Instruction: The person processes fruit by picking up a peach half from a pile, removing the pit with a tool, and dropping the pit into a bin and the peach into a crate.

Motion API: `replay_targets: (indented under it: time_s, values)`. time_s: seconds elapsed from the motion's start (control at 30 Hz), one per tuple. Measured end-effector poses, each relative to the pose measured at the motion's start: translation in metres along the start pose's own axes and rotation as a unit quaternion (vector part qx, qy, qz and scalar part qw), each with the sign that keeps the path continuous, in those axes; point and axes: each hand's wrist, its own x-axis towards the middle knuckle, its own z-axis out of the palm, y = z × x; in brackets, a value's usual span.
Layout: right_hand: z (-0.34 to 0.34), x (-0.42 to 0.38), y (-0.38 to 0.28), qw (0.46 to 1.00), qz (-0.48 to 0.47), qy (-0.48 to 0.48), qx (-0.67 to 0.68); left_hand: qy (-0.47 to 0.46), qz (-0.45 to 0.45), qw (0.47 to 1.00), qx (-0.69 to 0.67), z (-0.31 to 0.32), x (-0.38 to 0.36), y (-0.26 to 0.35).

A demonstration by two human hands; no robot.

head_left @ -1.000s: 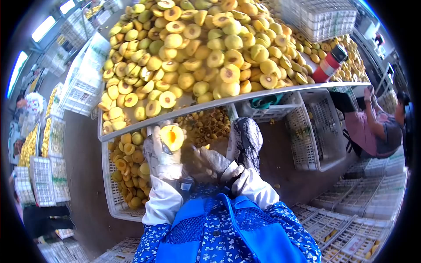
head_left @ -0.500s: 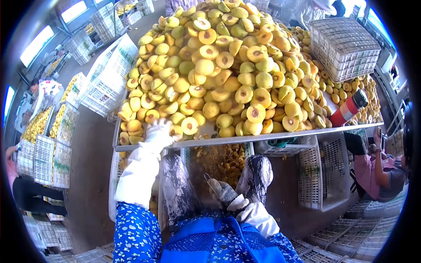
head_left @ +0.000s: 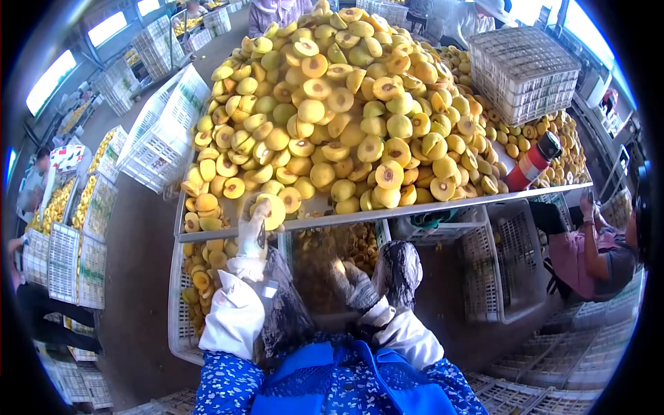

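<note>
- Windows glare at the edges of a busy work hall; a metal-edged counter [head_left: 415,209] bears a great heap of fruit halves [head_left: 332,124].
- Fingers of the gloved left hand [head_left: 252,238] are clamped on a fruit half [head_left: 272,211], up by the counter's front edge.
- Down between the knees, the gloved right hand [head_left: 360,287] is curled; blur hides whether its fingers grip anything.
- Below, brownish scraps [head_left: 363,245] have piled up, and a side crate [head_left: 182,325] holds yellow pieces: a fair bit looks done.
- Plenty seems left, mind, with dark centres showing all over that heap.
- Farther off, a red flask [head_left: 529,169] leans near an upturned crate [head_left: 526,76].
</note>
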Motion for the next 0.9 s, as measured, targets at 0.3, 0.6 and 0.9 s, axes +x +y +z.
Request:
replay_targets:
  time_s: [0.3,0.6,0.9]
  values:
    - [0.026,-0.001,-0.032,0.955,-0.183,0.021,-0.232,-0.034,0.135,0.967,0.214,-0.002,-0.059,-0.048]
    - [0.013,0.001,0.009,0.89,-0.19,0.005,-0.415,-0.117,0.039,0.992,0.031,0.055,-0.1,-0.028]
    - [0.022,-0.013,-0.005,0.862,-0.227,-0.014,-0.453,-0.036,0.01,0.998,-0.059,0.045,-0.091,-0.072]
